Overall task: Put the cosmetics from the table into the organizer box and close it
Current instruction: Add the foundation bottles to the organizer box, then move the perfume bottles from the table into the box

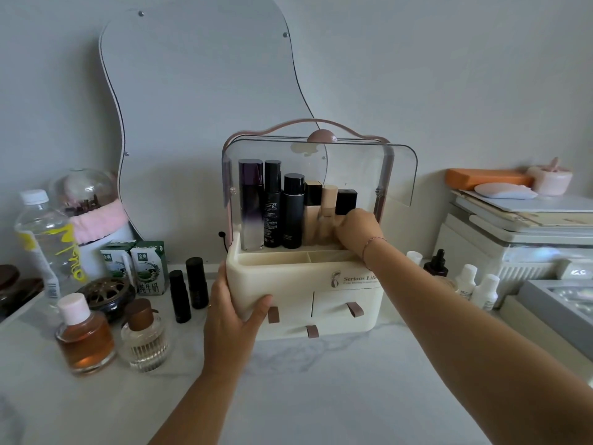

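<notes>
A cream organizer box (288, 284) with pink handle and brown drawer tabs stands mid-table, its clear lid (359, 168) swung up. Inside stand several bottles: a purple one (251, 203), two black ones (292, 210), beige tubes (328, 200). My right hand (357, 229) reaches into the box's right side, fingers closed around a black-capped bottle (346, 200). The box's left front corner is gripped by my left hand (234, 313). Two slim black bottles (187, 290) stand on the table left of the box.
An amber bottle (84, 335), a clear perfume bottle (142, 338), milk cartons (149, 271), a water bottle (41, 239) and a dark incense burner (106, 295) crowd the left. A wavy mirror (199, 101) leans behind. Small white bottles (475, 284) and stacked boxes (519, 239) sit right.
</notes>
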`<act>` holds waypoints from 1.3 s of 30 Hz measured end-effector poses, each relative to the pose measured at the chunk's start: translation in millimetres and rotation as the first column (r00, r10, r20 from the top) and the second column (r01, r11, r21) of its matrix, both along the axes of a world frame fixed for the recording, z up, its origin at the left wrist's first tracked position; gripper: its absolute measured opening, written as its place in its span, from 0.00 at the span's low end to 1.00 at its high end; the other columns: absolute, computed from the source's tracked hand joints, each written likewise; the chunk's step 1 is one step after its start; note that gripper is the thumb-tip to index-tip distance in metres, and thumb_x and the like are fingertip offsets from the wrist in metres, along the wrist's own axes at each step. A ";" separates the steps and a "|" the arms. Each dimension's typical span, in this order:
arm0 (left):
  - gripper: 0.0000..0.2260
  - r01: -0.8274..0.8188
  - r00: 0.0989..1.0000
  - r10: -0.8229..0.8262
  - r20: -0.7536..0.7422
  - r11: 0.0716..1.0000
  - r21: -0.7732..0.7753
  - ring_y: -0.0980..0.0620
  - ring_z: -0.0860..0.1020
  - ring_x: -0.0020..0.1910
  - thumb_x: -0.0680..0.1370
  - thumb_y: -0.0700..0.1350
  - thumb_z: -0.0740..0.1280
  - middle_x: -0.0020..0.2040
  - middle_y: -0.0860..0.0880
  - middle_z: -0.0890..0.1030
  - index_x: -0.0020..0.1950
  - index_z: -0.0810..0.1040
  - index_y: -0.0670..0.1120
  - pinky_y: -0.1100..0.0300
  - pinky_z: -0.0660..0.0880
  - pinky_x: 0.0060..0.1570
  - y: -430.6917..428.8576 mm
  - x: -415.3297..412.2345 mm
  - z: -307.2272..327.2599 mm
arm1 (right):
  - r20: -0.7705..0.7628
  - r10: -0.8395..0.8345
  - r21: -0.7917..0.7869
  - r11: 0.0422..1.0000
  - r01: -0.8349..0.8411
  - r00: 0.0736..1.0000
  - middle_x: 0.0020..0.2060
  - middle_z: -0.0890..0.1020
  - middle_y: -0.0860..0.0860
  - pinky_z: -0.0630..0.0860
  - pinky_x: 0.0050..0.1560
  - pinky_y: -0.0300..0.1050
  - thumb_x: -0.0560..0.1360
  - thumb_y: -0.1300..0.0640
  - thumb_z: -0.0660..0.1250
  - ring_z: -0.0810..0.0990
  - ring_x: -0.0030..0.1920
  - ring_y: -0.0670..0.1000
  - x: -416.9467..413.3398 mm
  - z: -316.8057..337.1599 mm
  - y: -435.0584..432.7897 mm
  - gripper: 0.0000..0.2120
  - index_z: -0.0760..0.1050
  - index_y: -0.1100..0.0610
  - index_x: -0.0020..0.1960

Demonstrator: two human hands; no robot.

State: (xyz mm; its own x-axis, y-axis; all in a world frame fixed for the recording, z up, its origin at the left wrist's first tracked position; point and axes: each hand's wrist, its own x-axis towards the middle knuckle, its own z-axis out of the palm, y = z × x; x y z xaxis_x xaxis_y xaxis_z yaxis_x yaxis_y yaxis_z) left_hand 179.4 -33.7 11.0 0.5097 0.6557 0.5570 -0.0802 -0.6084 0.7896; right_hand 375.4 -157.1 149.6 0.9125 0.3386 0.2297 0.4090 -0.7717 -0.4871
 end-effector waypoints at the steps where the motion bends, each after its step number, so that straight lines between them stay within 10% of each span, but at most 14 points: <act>1: 0.44 0.002 1.000 -0.002 0.003 1.000 -0.001 0.49 0.75 0.59 0.65 0.73 0.62 0.67 0.50 0.73 0.75 0.54 0.56 0.57 0.75 0.46 -0.2 -0.2 0.1 | -0.006 0.005 0.003 1.000 -0.005 1.000 0.38 0.75 0.56 0.69 0.35 0.41 0.76 0.64 0.57 0.74 0.37 0.54 -2.4 0.7 -2.1 0.10 0.70 0.61 0.36; 8: 0.42 0.013 1.000 -0.012 0.014 0.999 -0.045 0.49 0.74 0.60 0.65 0.72 0.63 0.67 0.51 0.72 0.74 0.52 0.61 0.53 0.76 0.50 -2.5 -1.4 0.7 | 0.334 0.144 0.156 0.966 -0.205 0.932 0.46 0.81 0.51 0.75 0.51 0.48 0.76 0.57 0.62 0.79 0.48 0.53 -61.0 -20.6 -37.5 0.08 0.80 0.58 0.47; 12: 0.40 -0.010 1.000 0.010 0.006 1.000 -0.003 0.48 0.74 0.62 0.68 0.69 0.64 0.69 0.49 0.72 0.75 0.53 0.58 0.57 0.74 0.50 -3.4 -2.6 -0.4 | 0.485 0.190 0.054 0.968 -0.246 0.854 0.57 0.79 0.45 0.50 0.73 0.54 0.76 0.44 0.62 0.71 0.65 0.50 -96.1 -59.8 -57.0 0.15 0.78 0.50 0.57; 21: 0.30 -0.152 0.988 0.149 0.045 0.986 0.070 0.51 0.75 0.59 0.75 0.58 0.64 0.62 0.49 0.76 0.73 0.64 0.48 0.68 0.70 0.56 -12.0 -30.1 8.2 | 0.541 0.171 -0.014 0.981 -0.195 0.823 0.58 0.78 0.50 0.45 0.74 0.64 0.75 0.48 0.64 0.72 0.66 0.55 -99.1 -81.8 -57.9 0.18 0.74 0.53 0.63; 25: 0.17 -0.519 0.786 0.490 0.378 0.854 -0.028 0.49 0.74 0.48 0.75 0.48 0.70 0.49 0.48 0.73 0.60 0.74 0.43 0.58 0.73 0.51 26.2 -86.0 13.4 | 0.561 0.167 -0.002 0.980 -0.200 0.811 0.59 0.78 0.52 0.44 0.74 0.64 0.75 0.49 0.66 0.73 0.65 0.56 -100.4 -83.0 -57.3 0.19 0.74 0.54 0.64; 28: 0.20 -0.672 0.677 0.678 0.286 0.728 -0.137 0.40 0.73 0.53 0.73 0.46 0.72 0.53 0.39 0.74 0.60 0.72 0.38 0.48 0.71 0.56 70.5 -129.4 0.3 | 0.559 0.163 0.021 0.977 -0.211 0.813 0.60 0.77 0.54 0.42 0.74 0.63 0.76 0.50 0.65 0.72 0.66 0.58 -103.1 -83.6 -55.7 0.20 0.73 0.55 0.65; 33: 0.27 -0.401 0.913 0.407 -0.024 0.888 -0.225 0.46 0.73 0.62 0.71 0.41 0.74 0.64 0.43 0.74 0.67 0.69 0.44 0.53 0.68 0.62 112.6 -153.9 -21.0 | 0.557 0.157 0.031 0.977 -0.210 0.816 0.61 0.76 0.55 0.39 0.74 0.63 0.75 0.45 0.57 0.70 0.68 0.59 -104.5 -85.2 -55.5 0.23 0.73 0.55 0.65; 39: 0.25 -0.256 0.967 0.247 -0.068 0.927 -0.276 0.53 0.78 0.51 0.70 0.40 0.75 0.52 0.53 0.79 0.64 0.71 0.53 0.61 0.71 0.51 133.4 -151.2 -22.5 | 0.563 0.173 0.025 0.974 -0.226 0.808 0.62 0.76 0.55 0.40 0.74 0.63 0.75 0.43 0.54 0.70 0.68 0.59 -102.0 -86.2 -56.8 0.26 0.72 0.55 0.66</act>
